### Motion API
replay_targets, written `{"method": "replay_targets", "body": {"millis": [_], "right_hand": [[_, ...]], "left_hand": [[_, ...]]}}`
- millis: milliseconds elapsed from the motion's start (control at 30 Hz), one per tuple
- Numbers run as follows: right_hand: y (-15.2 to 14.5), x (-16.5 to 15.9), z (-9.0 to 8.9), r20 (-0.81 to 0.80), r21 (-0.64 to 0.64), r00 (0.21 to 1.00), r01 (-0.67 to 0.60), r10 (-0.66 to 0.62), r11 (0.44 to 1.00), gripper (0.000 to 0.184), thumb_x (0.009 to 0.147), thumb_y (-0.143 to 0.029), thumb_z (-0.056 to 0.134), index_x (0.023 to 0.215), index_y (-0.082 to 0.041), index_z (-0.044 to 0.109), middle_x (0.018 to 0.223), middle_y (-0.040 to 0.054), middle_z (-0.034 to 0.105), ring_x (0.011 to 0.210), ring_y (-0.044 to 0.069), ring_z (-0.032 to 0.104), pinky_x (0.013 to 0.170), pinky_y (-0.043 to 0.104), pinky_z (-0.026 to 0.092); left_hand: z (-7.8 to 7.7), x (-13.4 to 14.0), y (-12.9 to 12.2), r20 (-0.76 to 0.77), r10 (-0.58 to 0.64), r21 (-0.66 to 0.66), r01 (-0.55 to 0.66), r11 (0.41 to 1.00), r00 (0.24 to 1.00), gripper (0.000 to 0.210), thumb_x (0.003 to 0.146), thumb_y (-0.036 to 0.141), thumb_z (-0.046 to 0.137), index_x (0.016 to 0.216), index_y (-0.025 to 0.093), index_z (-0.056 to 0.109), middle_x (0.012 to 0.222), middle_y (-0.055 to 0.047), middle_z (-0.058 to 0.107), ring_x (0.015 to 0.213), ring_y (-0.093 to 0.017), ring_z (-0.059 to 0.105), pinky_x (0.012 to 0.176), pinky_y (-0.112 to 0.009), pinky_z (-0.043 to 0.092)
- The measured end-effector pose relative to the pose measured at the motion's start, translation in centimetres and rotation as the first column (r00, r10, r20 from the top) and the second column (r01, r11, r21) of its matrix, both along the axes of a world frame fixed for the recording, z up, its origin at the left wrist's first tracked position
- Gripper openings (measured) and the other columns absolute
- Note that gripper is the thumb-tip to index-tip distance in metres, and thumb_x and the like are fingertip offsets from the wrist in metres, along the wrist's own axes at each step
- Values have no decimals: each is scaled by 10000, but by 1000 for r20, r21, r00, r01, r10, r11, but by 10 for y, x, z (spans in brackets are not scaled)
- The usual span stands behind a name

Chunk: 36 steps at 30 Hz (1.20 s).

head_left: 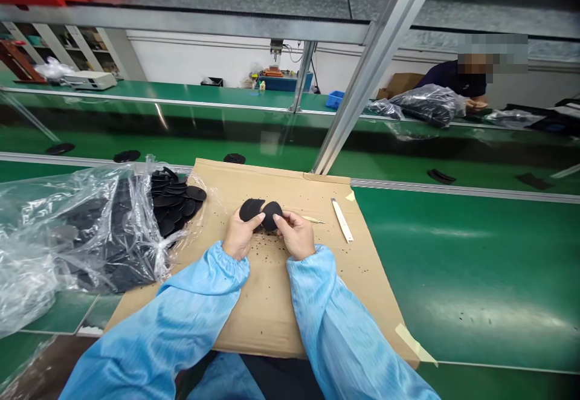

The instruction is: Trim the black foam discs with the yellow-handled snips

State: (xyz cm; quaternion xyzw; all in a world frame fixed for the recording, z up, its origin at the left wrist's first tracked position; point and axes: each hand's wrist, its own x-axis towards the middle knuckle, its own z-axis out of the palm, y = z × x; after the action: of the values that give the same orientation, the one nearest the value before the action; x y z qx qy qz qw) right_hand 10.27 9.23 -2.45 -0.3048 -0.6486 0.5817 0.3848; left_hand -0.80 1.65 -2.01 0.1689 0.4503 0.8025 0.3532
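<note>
Above the cardboard sheet, my left hand pinches several black discs, which look fanned or stacked together. Held between the thumb and fingers of my right hand is a single black disc, its edge close against those in the left. Whether the two touch, I cannot tell. Small black crumbs lie scattered on the cardboard below. Right of my right hand rest a thin yellowish tool and a white utility knife. To the left, a clear plastic bag spills a heap of black discs.
A slanted metal post rises behind the cardboard. Several small stacks of black pieces lie on the green conveyor beyond. A co-worker sits at the far bench, behind plastic bags. Tape marks the cardboard's right corner.
</note>
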Motion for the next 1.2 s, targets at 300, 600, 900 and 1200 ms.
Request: {"method": "replay_targets", "body": {"millis": [300,600,900,1200], "right_hand": [[1,1,-3,85,71,995,-63,57,996,441,772,-476,644,1031,-122,695,603,7,592,485,122,528,487,236,438],[-4,4,8,302,280,951,-153,65,948,466,848,-587,479,691,-158,571,577,5,517,540,125,465,511,240,353],[-2,13,18,365,408,923,-275,121,870,539,894,-584,389,577,-157,477,541,0,422,535,117,402,519,249,282],[-8,10,15,269,389,956,-215,113,896,464,908,-536,444,686,-150,578,624,11,521,606,133,476,578,247,367]], "left_hand": [[-2,4,-2,27,-100,21,99,995,995,519,565,241,869,1020,125,647,1040,-93,673,996,-226,615,954,-386,453],[8,1,-8,148,-225,21,225,974,963,500,505,212,892,934,103,659,940,-77,677,895,-191,611,879,-328,461],[11,2,-11,125,-314,46,310,950,941,452,533,230,891,904,93,673,920,-80,669,885,-183,599,867,-310,456],[7,1,-10,198,-318,85,307,948,927,423,554,193,880,905,114,656,922,-56,659,904,-169,597,882,-293,457]]}}
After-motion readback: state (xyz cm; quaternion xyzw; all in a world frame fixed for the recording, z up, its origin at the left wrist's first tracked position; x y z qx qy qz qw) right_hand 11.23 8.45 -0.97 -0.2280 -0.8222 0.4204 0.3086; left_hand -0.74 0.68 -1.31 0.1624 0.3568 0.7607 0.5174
